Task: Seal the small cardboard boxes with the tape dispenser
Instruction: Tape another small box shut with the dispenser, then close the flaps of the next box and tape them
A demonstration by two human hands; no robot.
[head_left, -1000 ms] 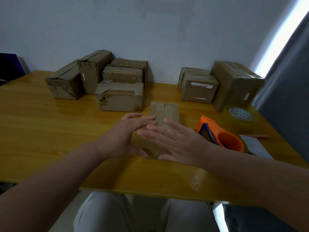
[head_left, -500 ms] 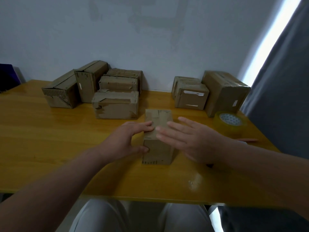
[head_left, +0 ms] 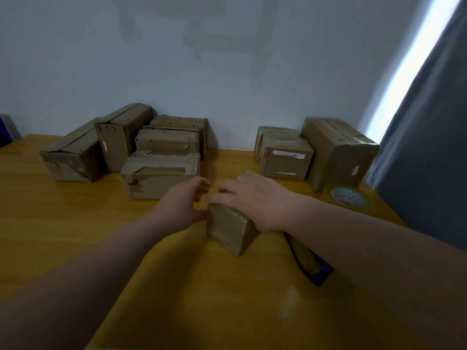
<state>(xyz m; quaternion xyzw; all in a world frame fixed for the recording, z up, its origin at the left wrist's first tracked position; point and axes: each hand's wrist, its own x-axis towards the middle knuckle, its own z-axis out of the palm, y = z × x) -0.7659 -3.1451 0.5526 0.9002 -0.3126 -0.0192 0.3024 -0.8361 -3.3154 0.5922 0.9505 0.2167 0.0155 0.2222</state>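
My flat right hand presses the small brown cardboard box, left hand loose beside it; next, I should grab the blue-edged tape dispenser.

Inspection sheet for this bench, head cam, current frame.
Surface: yellow wooden table, glossy, dull smear near front edge.
Job's things: small cardboard box at centre, askew; tape dispenser mostly hidden under right forearm; five boxes back left, three boxes back right.
Clutter: tape roll by the right boxes.
Grippers: right hand flat on the box top; left hand beside its left side, fingers loosely curled.
Cables: nothing seen.
Surroundings: pale wall, grey curtain at right.
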